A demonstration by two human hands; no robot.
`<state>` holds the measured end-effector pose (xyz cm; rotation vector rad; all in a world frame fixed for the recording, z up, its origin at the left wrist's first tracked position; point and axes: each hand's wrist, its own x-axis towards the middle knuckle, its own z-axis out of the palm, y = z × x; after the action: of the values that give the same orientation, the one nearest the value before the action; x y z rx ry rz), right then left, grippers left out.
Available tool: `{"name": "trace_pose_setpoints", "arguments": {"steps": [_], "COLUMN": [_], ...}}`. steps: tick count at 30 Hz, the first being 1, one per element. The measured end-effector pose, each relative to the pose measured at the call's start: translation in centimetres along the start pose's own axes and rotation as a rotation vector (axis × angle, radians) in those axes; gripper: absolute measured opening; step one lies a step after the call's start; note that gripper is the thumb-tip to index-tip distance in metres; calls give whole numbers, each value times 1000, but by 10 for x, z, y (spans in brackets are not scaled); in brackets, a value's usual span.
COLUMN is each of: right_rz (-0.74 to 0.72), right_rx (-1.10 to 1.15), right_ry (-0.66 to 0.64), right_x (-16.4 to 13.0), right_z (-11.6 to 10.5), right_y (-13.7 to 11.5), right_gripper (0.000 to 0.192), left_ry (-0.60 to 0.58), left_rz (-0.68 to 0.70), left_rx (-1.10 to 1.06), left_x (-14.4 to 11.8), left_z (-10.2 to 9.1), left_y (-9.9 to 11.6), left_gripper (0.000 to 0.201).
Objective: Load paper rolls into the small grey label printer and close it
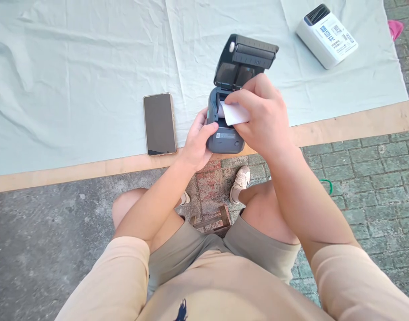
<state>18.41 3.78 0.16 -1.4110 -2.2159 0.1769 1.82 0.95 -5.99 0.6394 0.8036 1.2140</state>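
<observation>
A small dark label printer (226, 141) is held just over the table's near edge, its hinged lid (246, 62) swung up and showing a black roller. My left hand (200, 139) grips the printer's left side, with the thumb on its near rim. Over the open compartment, my right hand (262, 111) pinches the loose end of a white paper roll (236, 114). Part of the roll sits inside the compartment, and my right fingers hide the rest.
A dark-screened phone (159, 124) lies on the pale cloth (100, 67) left of the printer. At the back right is a white box (328, 38) with printed markings. The table's bare wooden edge (351, 124) runs along the front, above my knees.
</observation>
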Motion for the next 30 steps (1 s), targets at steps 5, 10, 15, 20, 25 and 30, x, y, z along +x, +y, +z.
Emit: {"name": "trace_pose_setpoints", "arguments": {"steps": [5, 10, 15, 20, 25, 30], "right_rz": [-170, -174, 24, 26, 70, 34], "right_rx": [46, 157, 273, 514, 571, 418], "right_ry": [3, 36, 320, 315, 319, 67], "right_x": [-10, -15, -6, 4, 4, -3], "right_z": [5, 8, 13, 25, 26, 23], "right_y": [4, 10, 19, 23, 22, 20], "right_gripper": [12, 33, 43, 40, 31, 41], "left_ry": [1, -1, -45, -59, -69, -59], "left_rz": [-43, -21, 3, 2, 6, 53], "left_rx": [-30, -25, 26, 76, 69, 80], "left_x": [1, 1, 0, -1, 0, -2], "left_z": [-2, -2, -5, -9, -8, -5], "left_y": [5, 5, 1, 2, 2, 4], "left_gripper": [54, 60, 75, 81, 81, 72]}}
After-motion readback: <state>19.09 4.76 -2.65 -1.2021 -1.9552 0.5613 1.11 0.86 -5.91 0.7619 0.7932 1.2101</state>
